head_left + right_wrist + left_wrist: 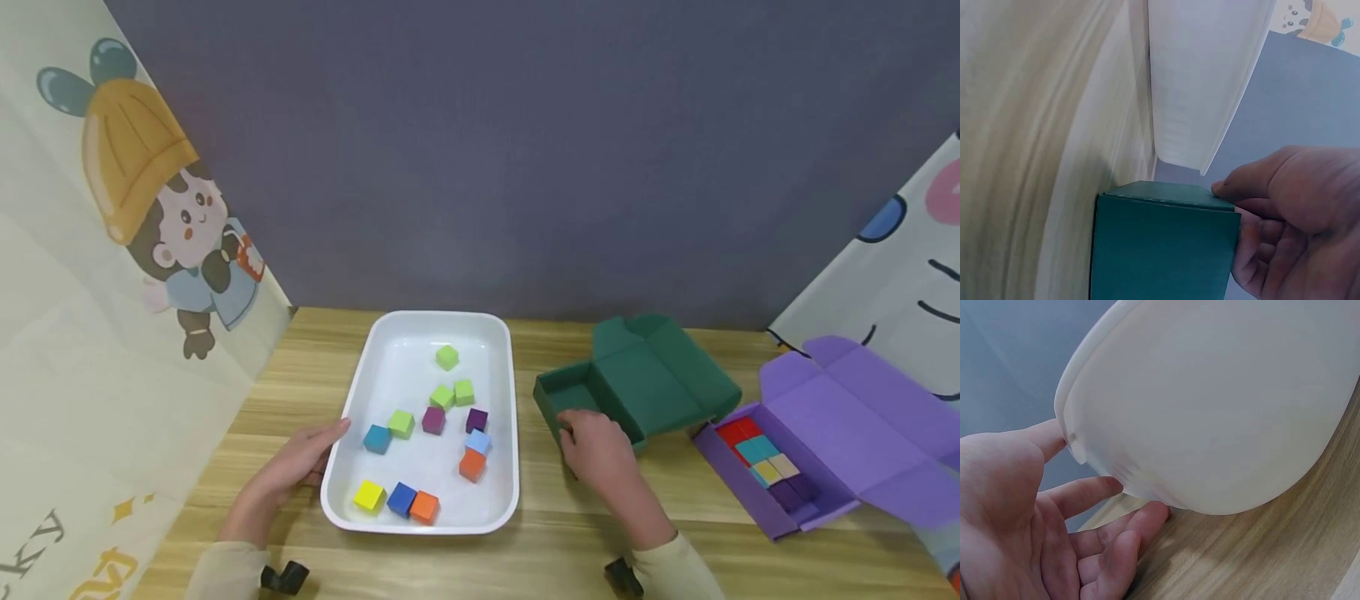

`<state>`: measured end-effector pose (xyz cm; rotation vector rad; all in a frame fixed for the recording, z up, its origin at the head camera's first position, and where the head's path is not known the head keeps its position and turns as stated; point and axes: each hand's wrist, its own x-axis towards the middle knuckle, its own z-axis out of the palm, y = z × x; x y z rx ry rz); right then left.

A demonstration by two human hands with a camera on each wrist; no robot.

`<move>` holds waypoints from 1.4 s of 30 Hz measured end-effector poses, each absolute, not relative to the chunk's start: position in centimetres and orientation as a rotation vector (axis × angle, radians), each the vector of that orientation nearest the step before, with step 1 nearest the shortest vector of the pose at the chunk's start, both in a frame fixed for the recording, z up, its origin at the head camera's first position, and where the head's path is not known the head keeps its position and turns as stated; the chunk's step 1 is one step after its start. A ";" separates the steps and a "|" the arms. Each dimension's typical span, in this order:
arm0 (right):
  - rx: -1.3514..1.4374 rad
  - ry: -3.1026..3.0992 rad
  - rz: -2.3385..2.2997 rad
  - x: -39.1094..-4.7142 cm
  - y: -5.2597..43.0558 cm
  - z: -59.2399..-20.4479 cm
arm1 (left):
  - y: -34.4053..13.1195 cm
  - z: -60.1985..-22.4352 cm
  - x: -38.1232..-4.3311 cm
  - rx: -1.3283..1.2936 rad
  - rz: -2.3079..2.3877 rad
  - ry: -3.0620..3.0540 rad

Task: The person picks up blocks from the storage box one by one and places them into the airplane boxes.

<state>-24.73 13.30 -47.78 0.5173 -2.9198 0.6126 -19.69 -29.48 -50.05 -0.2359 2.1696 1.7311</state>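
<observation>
At the left long side of a white tray [420, 521], my left hand [303, 458] grips the rim, the thumb on top and the fingers against the outer wall, as the left wrist view shows. Loose coloured cubes lie in the tray, among them a yellow cube [370, 497], a dark blue cube [402, 499] and a teal cube [377, 439]. To the right, my right hand [600, 450] pinches the near left wall of an open green box [550, 404]. Its thumb rests on the wall's edge in the right wrist view, its other fingers curled over the inside.
An open purple box [738, 479] stands farther right, with red, teal, tan, yellow and dark purple cubes fitted in rows. Its lid [847, 425] spreads right. The green lid [667, 375] lies folded back. A grey wall [555, 167] rises behind the wooden table [555, 558].
</observation>
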 end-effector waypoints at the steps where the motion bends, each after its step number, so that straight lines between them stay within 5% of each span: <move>1: 0.522 -2.914 0.608 -24.6 13.2 -47.8 | -29.5 -50.0 -19.6 -0.233 1.730 2.169; 21: 0.498 -2.794 0.666 -23.1 13.9 -46.8 | -29.7 -49.8 -19.4 -0.299 1.703 2.171; 35: 0.691 -2.682 1.170 -22.2 18.8 -40.4 | -29.4 -49.7 -20.0 -0.304 1.704 2.193; 42: 0.864 -2.624 1.198 -23.4 16.8 -37.5 | -29.6 -50.0 -19.8 -0.287 1.698 2.171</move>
